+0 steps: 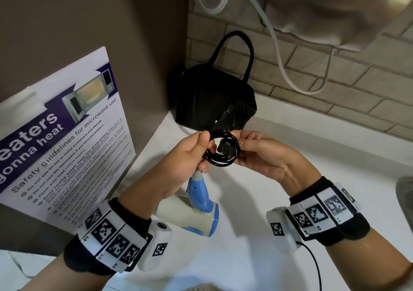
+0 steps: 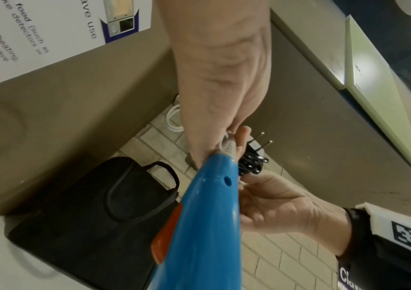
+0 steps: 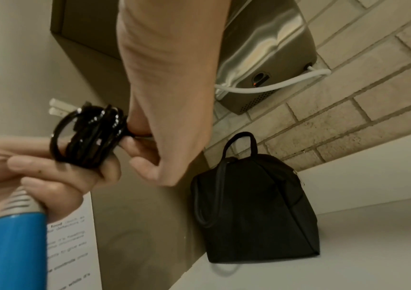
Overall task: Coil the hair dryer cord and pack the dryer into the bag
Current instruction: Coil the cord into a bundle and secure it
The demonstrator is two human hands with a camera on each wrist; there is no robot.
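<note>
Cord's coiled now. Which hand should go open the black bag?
Right, probably. The right hand only pinches the coiled cord, while the left hand grips both coil and hair dryer, which hangs from it. The bag stands just beyond.

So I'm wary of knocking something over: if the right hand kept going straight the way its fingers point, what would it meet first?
The right hand points leftward at the coiled black cord it already pinches; just beyond is the left hand. The black bag sits farther back, likely off that line.
</note>
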